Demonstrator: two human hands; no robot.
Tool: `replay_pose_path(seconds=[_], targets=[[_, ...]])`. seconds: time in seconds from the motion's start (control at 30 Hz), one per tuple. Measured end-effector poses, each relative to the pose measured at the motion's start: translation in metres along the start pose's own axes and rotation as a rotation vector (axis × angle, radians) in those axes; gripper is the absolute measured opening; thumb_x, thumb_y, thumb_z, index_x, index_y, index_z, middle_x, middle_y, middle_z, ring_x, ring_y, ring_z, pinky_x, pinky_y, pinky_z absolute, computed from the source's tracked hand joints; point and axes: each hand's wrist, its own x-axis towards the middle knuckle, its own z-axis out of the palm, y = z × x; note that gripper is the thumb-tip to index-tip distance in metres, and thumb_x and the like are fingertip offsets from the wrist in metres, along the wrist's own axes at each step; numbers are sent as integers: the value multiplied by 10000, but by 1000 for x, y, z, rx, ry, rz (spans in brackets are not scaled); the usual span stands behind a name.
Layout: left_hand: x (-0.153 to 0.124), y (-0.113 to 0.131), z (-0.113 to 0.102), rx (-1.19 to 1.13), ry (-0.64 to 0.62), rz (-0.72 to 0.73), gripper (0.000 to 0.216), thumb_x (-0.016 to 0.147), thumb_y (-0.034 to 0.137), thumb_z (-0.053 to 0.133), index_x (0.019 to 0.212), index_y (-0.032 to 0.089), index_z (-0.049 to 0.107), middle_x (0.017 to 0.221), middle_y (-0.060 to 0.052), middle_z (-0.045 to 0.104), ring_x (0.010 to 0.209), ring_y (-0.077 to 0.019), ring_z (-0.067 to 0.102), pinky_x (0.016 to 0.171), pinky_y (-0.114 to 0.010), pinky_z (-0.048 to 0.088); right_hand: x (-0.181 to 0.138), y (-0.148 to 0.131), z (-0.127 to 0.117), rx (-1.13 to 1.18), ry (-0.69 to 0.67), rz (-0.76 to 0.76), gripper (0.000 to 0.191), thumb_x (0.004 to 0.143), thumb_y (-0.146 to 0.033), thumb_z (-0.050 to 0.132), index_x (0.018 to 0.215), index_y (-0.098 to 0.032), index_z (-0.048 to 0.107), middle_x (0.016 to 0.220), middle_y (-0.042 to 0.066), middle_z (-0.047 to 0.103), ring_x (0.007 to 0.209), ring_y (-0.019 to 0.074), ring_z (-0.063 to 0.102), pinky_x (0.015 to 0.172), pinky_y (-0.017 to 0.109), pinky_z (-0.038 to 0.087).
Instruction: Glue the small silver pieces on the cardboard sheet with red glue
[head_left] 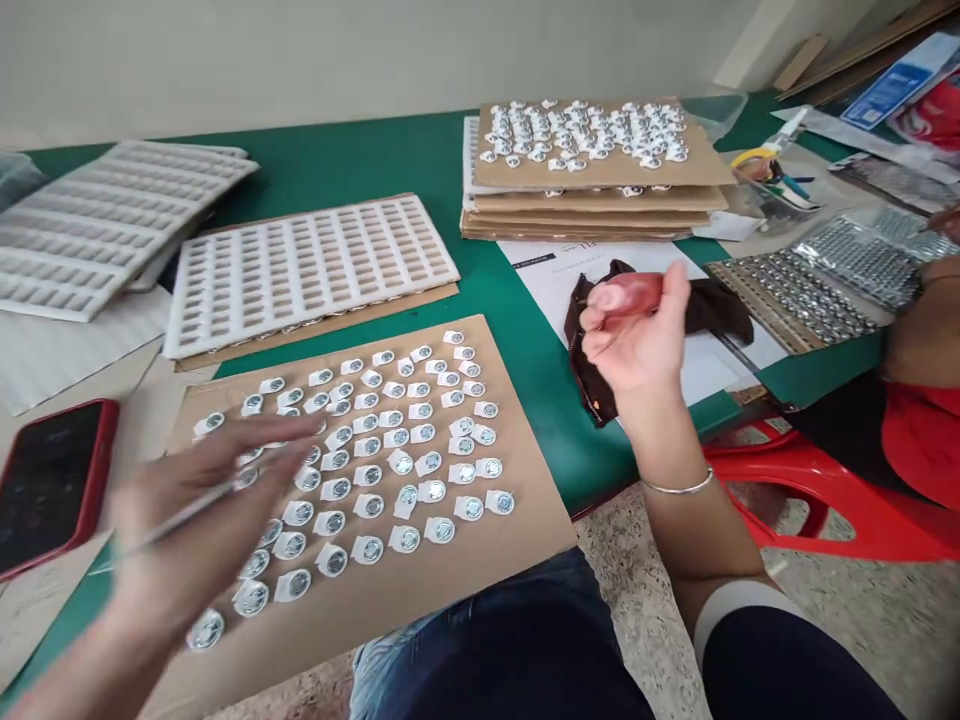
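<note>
My left hand (195, 510), smeared by motion, is over the left part of a brown cardboard sheet (517, 560). A thin, pale, rod-like tool (180, 515) lies across its fingers; its exact kind is blurred. On the sheet, small round silvery pieces with white tabs (367, 550) sit in loose rows. My right hand (637, 335) is raised above a dark brown cloth item (592, 380) at the right, palm turned up. Its fingers curl round a smooth reddish object (634, 293) whose kind I cannot make out.
White slotted foam trays (315, 270) lie at the left and centre. Behind stands a cardboard stack (600, 200) topped with more pieces. A red phone (56, 485), scissors (769, 150) and a board of shiny beads (802, 290) are around. Another person's arm (926, 320) and a red stool (832, 490) are at right.
</note>
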Motion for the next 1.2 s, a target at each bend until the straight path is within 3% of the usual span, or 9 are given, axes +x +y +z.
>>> replay_pose_path(seconds=[0.1, 0.17, 0.33, 0.57, 0.9, 1.2], targets=[[9, 11, 39, 18, -258, 259, 143, 828, 225, 617, 959, 255, 665, 997, 14, 672, 926, -179, 618, 822, -340, 497, 2, 15, 24, -170, -71, -9, 633, 719, -780, 333, 764, -204, 591, 617, -10, 576, 489, 81, 537, 341, 186, 362], [14, 19, 63, -30, -358, 403, 186, 852, 176, 577, 1018, 236, 634, 1002, -5, 668, 922, -160, 614, 819, -322, 494, 0, 25, 34, -287, -106, -89, 633, 738, -771, 320, 805, -206, 598, 616, 0, 585, 514, 104, 565, 363, 212, 393], [17, 27, 93, -43, -512, 463, 167, 893, 152, 503, 1012, 186, 616, 958, -42, 659, 872, -156, 609, 781, -316, 484, -9, 44, 42, -394, -84, -208, 458, 784, -658, 449, 819, -210, 536, 698, 13, 619, 492, 120, 578, 356, 239, 382], [11, 17, 109, 21, -496, 464, 174, 907, 169, 485, 1030, 174, 609, 961, -47, 658, 846, -155, 602, 771, -320, 477, -13, 49, 50, -497, 4, -297, 443, 729, -615, 584, 943, -248, 459, 720, -28, 579, 474, 106, 543, 356, 235, 367], [13, 15, 114, 50, -511, 451, 183, 919, 196, 452, 1007, 175, 611, 945, -51, 657, 839, -168, 605, 767, -321, 478, -19, 63, 35, -602, 19, -396, 349, 823, -593, 461, 947, -267, 474, 751, 0, 545, 483, 119, 526, 359, 258, 363], [14, 22, 116, 155, -556, 553, 176, 897, 130, 412, 939, 144, 582, 795, -64, 610, 760, -186, 566, 708, -343, 462, -19, 62, 35, -572, 45, -324, 378, 788, -598, 513, 941, -252, 515, 740, 4, 548, 507, 133, 549, 392, 281, 412]])
